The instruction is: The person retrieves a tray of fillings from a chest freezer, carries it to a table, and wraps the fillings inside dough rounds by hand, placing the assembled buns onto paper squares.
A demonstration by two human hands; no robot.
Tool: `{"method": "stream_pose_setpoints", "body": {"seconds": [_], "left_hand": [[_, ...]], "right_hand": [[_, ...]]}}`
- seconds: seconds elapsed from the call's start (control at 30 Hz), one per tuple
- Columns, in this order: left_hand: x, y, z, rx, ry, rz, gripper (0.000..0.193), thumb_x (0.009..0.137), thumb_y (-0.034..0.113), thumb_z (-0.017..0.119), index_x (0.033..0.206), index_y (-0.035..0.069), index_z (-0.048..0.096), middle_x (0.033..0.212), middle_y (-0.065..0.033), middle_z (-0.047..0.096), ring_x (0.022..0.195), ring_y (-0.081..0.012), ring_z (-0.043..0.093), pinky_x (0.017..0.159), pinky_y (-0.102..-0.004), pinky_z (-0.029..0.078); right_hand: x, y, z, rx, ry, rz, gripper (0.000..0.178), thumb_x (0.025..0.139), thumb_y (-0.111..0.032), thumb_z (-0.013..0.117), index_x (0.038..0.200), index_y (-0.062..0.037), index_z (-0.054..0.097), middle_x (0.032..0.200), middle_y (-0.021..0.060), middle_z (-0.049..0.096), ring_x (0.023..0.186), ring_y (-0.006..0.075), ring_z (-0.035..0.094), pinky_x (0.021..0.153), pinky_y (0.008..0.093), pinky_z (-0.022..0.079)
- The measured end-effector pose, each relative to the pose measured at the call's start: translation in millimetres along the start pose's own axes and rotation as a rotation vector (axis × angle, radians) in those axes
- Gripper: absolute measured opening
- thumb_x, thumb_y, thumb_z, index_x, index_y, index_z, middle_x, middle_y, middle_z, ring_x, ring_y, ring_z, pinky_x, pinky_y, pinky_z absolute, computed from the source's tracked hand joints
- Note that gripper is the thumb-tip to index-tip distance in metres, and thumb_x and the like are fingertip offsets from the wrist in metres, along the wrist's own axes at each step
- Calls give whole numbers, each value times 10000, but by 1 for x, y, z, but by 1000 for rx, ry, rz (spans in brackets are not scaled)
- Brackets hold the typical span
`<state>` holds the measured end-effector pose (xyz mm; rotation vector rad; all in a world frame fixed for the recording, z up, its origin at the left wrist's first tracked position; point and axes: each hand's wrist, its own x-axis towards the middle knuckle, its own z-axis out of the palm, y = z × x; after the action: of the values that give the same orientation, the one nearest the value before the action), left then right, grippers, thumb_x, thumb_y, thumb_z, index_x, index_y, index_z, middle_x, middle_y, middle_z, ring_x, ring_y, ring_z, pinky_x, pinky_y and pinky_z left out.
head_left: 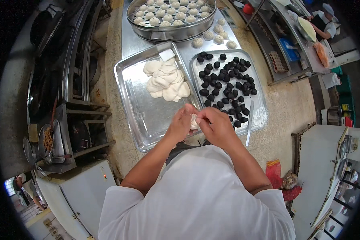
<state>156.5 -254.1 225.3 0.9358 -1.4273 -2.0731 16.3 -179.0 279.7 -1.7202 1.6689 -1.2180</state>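
Between my two hands, over the near edges of the trays, is a small white pleated bun (194,122). My left hand (182,123) is wrapped round it from the left. The fingers of my right hand (215,124) pinch the dough at its right side. Beyond my left hand, overlapping flat dough wrappers (168,82) lie piled in a deep metal tray (144,128). Beyond and right of my right hand, many black filling balls (228,82) are spread over a second, shallower tray (258,72).
A large round steamer (168,35) full of pleated buns stands at the far end of the metal table (128,40). Several loose buns (219,39) sit beside it. A flat metal strip (250,124) lies on the right tray's edge. Shelves flank both sides; another person (326,24) stands far right.
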Motion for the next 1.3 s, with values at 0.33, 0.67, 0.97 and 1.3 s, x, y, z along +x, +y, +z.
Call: {"method": "stream_pose_setpoints", "body": {"seconds": [0.33, 0.67, 0.97, 1.3], "left_hand": [[-7, -2, 7, -17, -52, 138, 694, 913, 709, 220, 965, 78, 503, 731, -5, 525, 578, -83, 509, 453, -231, 409], [-6, -7, 7, -330, -66, 27, 680, 918, 701, 217, 978, 84, 498, 709, -16, 552, 590, -94, 541, 454, -238, 431], [-8, -1, 3, -507, -11, -5, 604, 945, 659, 260, 989, 105, 497, 806, -23, 562, 652, -110, 564, 493, -265, 460], [-7, 5, 2, -599, 11, 4, 552, 961, 607, 329, 995, 94, 530, 852, 1, 561, 741, -74, 565, 621, -211, 476]], "right_hand": [[-3, -10, 0, -82, -11, -80, 100, 842, -65, 628, 862, -14, 544, 792, 137, 558, 728, 327, 555, 670, 395, 446], [2, -3, 10, -188, 15, -280, 132, 801, -36, 636, 861, -5, 523, 777, 147, 516, 724, 344, 498, 642, 431, 414], [4, -8, 13, -290, 74, -243, 157, 767, -36, 674, 832, -14, 532, 776, 140, 518, 739, 337, 507, 650, 412, 425], [7, -6, 27, -300, 112, -211, 168, 733, 35, 654, 841, -24, 539, 836, 134, 529, 776, 317, 515, 661, 415, 428]]}}
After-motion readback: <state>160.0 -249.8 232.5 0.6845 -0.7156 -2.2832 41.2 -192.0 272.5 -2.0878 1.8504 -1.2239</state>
